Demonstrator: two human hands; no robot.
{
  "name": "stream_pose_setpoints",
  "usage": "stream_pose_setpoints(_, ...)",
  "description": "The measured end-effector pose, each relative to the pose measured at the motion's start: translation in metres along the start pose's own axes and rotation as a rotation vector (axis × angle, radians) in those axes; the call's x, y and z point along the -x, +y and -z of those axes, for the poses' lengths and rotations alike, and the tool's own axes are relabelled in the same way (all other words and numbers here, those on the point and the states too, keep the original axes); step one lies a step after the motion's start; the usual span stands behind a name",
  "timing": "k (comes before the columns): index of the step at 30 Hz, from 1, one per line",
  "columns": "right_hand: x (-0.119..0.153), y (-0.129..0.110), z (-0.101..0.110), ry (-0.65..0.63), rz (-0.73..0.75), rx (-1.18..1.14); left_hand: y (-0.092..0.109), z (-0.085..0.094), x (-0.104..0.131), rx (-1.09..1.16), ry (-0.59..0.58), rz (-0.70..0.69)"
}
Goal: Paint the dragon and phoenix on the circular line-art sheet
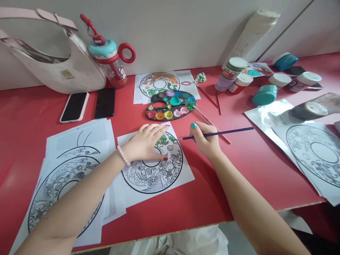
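On the red table lies a sheet with a printed ring design [159,177], part of it painted green near the top. My left hand [147,141] rests flat on this sheet with its fingers spread. In my right hand [205,140] is a thin purple paintbrush [233,130], its tip at the green-painted part of the ring. Just beyond the sheet sits a black paint palette [156,110] with wells of several colours. Another brush [212,124] leans with its tip on the palette's right side. Behind the palette is a partly painted orange and green ring sheet [174,77].
Stacked printed sheets [106,177] lie left. Two phones [104,102], a cup with a red handle [111,63] and a white handbag [61,71] stand behind them. Paint jars [240,83] cluster at the back right. More printed sheets [302,156] lie at the right edge.
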State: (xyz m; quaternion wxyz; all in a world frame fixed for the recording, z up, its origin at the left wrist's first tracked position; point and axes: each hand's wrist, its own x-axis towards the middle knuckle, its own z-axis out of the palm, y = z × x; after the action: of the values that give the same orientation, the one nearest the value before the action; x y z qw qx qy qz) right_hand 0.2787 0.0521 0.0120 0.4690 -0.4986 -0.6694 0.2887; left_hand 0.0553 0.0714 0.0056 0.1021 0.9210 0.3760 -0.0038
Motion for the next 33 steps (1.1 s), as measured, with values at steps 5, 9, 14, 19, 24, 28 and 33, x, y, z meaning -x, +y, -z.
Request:
stream_pose_setpoints(5,0.0,0.0008,0.0002,-0.024,0.024,-0.007,0.0005,0.0005,0.0001,-0.024,0.006,-0.005)
stream_pose_setpoints(9,0.0,0.0007,0.0002,-0.007,0.031,-0.006,0.0013,0.001,-0.0002,-0.033,0.0,-0.002)
stream_pose_setpoints(14,0.0005,-0.0014,0.0006,-0.018,0.031,-0.002,0.0011,0.0007,0.0,-0.041,-0.01,0.005)
stream_pose_setpoints(19,0.0008,-0.0015,0.0009,-0.009,0.026,-0.025,0.0002,-0.0002,0.0,-0.043,-0.006,0.006)
stream_pose_setpoints(24,0.001,-0.0009,0.0007,-0.01,0.027,-0.018,0.0005,0.0004,-0.0006,-0.036,-0.003,0.004)
stream_pose_setpoints(28,0.0009,-0.0011,0.0004,-0.003,0.02,-0.032,0.0009,0.0007,-0.0005,-0.032,-0.01,0.011)
stream_pose_setpoints(33,0.0009,-0.0017,0.0005,0.012,0.013,-0.017,-0.0002,-0.0008,-0.0001,-0.031,-0.005,0.011)
